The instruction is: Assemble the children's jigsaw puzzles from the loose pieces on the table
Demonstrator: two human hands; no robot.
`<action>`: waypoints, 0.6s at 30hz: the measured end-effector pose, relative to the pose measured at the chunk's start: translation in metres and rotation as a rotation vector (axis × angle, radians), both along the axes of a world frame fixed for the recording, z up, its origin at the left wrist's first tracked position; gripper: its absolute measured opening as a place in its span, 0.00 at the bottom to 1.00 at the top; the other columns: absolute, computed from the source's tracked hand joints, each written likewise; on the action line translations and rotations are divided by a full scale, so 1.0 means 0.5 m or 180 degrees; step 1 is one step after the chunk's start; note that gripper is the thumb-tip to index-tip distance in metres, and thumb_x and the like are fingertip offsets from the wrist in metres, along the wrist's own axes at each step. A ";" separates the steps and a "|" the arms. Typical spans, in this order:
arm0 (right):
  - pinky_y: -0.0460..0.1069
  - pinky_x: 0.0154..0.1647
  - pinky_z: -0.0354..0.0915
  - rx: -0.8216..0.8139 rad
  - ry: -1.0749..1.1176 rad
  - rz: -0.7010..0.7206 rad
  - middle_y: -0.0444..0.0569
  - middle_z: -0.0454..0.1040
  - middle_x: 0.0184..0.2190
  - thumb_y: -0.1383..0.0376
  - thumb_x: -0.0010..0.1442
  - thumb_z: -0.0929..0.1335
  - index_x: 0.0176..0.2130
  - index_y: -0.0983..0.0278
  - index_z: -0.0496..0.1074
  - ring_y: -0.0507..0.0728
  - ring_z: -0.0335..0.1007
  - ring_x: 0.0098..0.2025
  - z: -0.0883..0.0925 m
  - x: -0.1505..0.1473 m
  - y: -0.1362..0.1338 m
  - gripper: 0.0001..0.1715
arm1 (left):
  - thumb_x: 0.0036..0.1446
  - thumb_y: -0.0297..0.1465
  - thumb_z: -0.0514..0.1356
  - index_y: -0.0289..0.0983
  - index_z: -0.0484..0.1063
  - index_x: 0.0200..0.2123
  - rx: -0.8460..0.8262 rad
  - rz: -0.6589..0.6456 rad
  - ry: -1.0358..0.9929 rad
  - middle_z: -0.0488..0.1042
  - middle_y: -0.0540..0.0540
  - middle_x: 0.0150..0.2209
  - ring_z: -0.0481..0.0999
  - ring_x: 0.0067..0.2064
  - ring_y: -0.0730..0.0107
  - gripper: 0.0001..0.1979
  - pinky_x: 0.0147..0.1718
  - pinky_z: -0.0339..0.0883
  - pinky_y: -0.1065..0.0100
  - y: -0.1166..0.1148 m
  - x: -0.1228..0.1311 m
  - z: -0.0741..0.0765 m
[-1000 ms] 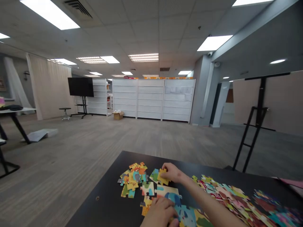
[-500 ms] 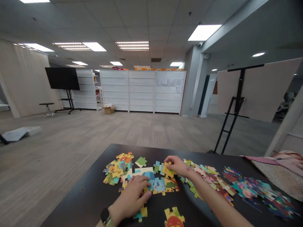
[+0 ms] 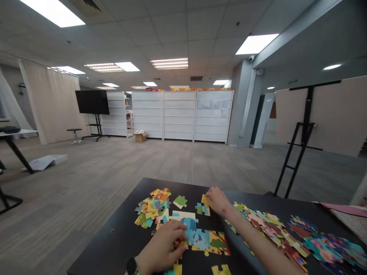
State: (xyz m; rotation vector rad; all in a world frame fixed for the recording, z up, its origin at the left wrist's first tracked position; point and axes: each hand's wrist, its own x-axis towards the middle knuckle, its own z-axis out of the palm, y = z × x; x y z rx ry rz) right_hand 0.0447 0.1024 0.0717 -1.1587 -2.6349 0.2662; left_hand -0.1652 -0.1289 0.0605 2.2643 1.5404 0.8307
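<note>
A partly joined jigsaw puzzle (image 3: pixel 200 240) with a blue elephant picture lies on the black table (image 3: pixel 114 250). My left hand (image 3: pixel 164 246) rests on its left part, fingers bent a little and thumb apart, covering some pieces. My right hand (image 3: pixel 218 200) pinches a yellow puzzle piece (image 3: pixel 204 199) above the puzzle's far side, the fingertips hiding part of it. Just below that piece lies a blue and green puzzle piece (image 3: pixel 202 209). A green puzzle piece (image 3: pixel 180 201) sits alone to the left. Near the front edge is another yellow puzzle piece (image 3: pixel 221 270), cut off by the frame.
A heap of yellow and orange pieces (image 3: pixel 153 206) lies at the left. Multicoloured pieces (image 3: pixel 272 229) spread under and beyond my right forearm, with darker pieces (image 3: pixel 335 248) farther right. A woven bag with pink trim (image 3: pixel 351 215) stands at the right edge.
My right hand has moved the yellow piece away from the joined puzzle, toward the far side. My left hand stays on the puzzle. The camera view has turned slightly left.
</note>
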 end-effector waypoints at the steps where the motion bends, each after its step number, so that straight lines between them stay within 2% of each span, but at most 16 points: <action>1: 0.60 0.53 0.71 -0.0005 -0.0073 0.0090 0.51 0.74 0.54 0.57 0.68 0.69 0.52 0.62 0.73 0.60 0.73 0.52 -0.004 -0.002 -0.013 0.16 | 0.57 0.26 0.62 0.43 0.76 0.44 0.0009 -0.0006 -0.0037 0.74 0.46 0.56 0.70 0.59 0.57 0.11 0.60 0.61 0.59 0.000 -0.003 -0.002; 5: 0.57 0.56 0.66 -0.0146 -0.0226 0.0198 0.53 0.75 0.49 0.61 0.58 0.74 0.45 0.63 0.78 0.63 0.70 0.53 -0.021 0.006 -0.045 0.15 | 0.56 0.28 0.64 0.44 0.76 0.43 0.0002 -0.0018 -0.0104 0.74 0.46 0.56 0.70 0.59 0.56 0.11 0.60 0.60 0.58 0.001 -0.010 -0.007; 7: 0.54 0.55 0.65 -0.0248 -0.0240 0.0164 0.54 0.75 0.49 0.62 0.55 0.75 0.47 0.62 0.79 0.64 0.70 0.53 -0.022 0.016 -0.044 0.19 | 0.56 0.29 0.65 0.44 0.76 0.43 -0.0037 -0.0049 -0.0117 0.74 0.46 0.57 0.70 0.59 0.55 0.11 0.61 0.59 0.57 -0.001 -0.012 -0.005; 11: 0.52 0.55 0.63 -0.0392 -0.0243 0.0130 0.52 0.73 0.51 0.57 0.51 0.76 0.49 0.60 0.78 0.64 0.68 0.54 -0.013 0.031 -0.029 0.26 | 0.55 0.27 0.64 0.43 0.77 0.42 -0.0135 -0.0117 -0.0148 0.74 0.47 0.57 0.69 0.60 0.56 0.10 0.62 0.59 0.58 -0.007 -0.017 -0.001; 15: 0.50 0.50 0.64 -0.0427 -0.0179 0.0056 0.50 0.73 0.46 0.58 0.46 0.77 0.43 0.60 0.78 0.63 0.69 0.52 0.000 0.034 -0.033 0.23 | 0.56 0.26 0.63 0.44 0.77 0.41 -0.0131 -0.0118 -0.0170 0.74 0.48 0.57 0.69 0.60 0.58 0.11 0.62 0.58 0.59 -0.005 -0.022 -0.003; 18: 0.49 0.47 0.63 -0.0373 -0.0016 0.0014 0.48 0.73 0.44 0.62 0.47 0.75 0.41 0.60 0.75 0.61 0.68 0.49 0.009 0.037 -0.043 0.18 | 0.55 0.25 0.63 0.44 0.77 0.41 -0.0098 -0.0123 -0.0194 0.75 0.48 0.57 0.70 0.60 0.58 0.11 0.62 0.58 0.60 -0.002 -0.022 -0.003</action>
